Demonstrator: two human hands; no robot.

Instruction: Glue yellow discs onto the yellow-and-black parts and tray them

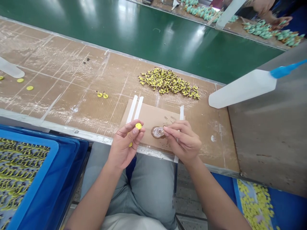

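My left hand (126,143) is closed on a small round yellow disc (138,126), held up between thumb and fingertips. Another bit of yellow shows lower down by the same palm. My right hand (183,139) pinches a thin stick (162,130), most of it hidden by the fingers. Its tip is over or in a round whitish puddle (156,132) with a brown rim, which looks like glue. Beneath both hands lies a cardboard sheet (153,113) held with white tape strips. Beyond it is a heap of small yellow-and-dark figures (169,82).
A white bottle with a blue nozzle (244,89) leans at the right. Two yellow pieces (102,95) and loose discs (30,88) lie leftward. Blue trays (54,159) hold rows of pieces; a bin of discs (256,204) sits low right. Another person's hands (271,16) work across the green belt (144,35).
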